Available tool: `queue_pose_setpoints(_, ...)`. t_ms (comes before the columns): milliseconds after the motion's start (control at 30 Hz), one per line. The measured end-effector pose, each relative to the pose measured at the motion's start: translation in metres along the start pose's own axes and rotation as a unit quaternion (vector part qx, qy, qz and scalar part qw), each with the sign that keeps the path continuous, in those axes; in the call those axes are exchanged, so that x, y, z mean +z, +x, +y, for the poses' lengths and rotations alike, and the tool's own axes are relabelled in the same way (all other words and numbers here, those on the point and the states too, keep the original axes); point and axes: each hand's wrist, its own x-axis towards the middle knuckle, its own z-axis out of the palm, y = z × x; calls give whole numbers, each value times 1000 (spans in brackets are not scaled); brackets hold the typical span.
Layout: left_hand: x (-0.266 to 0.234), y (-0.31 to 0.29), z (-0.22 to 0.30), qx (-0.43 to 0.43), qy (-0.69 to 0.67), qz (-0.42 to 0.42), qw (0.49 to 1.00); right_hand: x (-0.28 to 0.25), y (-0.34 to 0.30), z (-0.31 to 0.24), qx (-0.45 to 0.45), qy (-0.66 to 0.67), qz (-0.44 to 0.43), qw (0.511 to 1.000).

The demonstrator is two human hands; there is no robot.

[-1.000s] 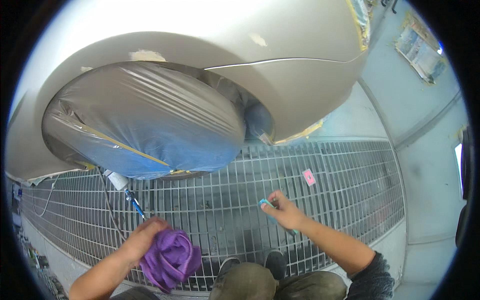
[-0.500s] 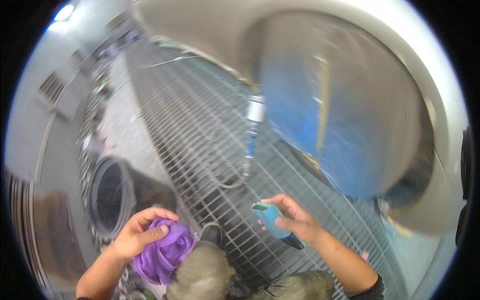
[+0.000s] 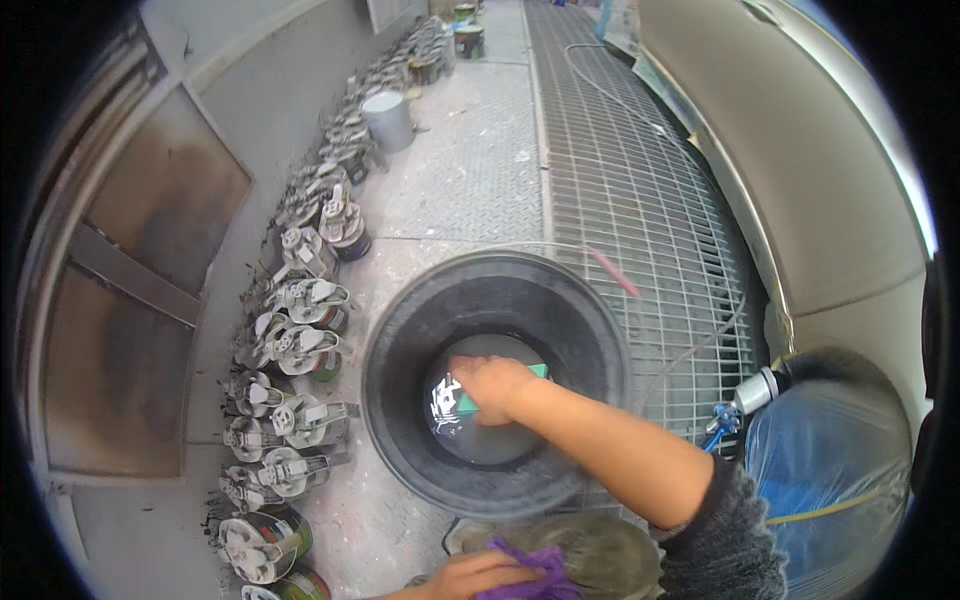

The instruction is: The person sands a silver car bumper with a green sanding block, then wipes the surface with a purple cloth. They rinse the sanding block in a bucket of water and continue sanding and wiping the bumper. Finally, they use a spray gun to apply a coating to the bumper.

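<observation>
Right hand down inside the black bucket at centre frame, fingers curled shut around a teal sanding block pressed near the wet bottom. Left hand at the lower edge, fingers closed on a purple cloth bunched over a knee.

Likely trouble: a wet block slipping from the grip and sinking; a sleeve dragging over the bucket rim and tipping it toward the paint cans lined along the wall at left; water slopping onto the floor grating. Air hose trailing across the grating toward the spray gun at right, just beside the forearm, easy to snag on withdrawal.
</observation>
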Motion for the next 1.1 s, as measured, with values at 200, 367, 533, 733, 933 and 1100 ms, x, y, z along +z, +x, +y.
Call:
queue_pose_setpoints(200, -6, -8, -48, 6, -145, 39, 989, 104, 86, 79, -30, -168, 42, 984)
queue_pose_setpoints(367, -10, -22, -71, -31, -280, 18, 959, 137, 110, 77, 23, -65, -40, 997)
queue_pose_setpoints(533, -25, -2, -79, 32, -282, 26, 959, 162, 103, 73, -15, 15, 66, 998)
queue_pose_setpoints(733, -21, -10, -84, 27, -260, 2, 965, 144, 88, 70, 63, -2, -51, 997)
queue_pose_setpoints(933, -2, -25, -84, 25, -250, -29, 967, 109, 77, 61, 47, -23, -190, 980)
queue_pose_setpoints(1100, -20, -17, -79, 12, -312, -39, 949, 103, 79, 49, 170, 162, -237, 943)
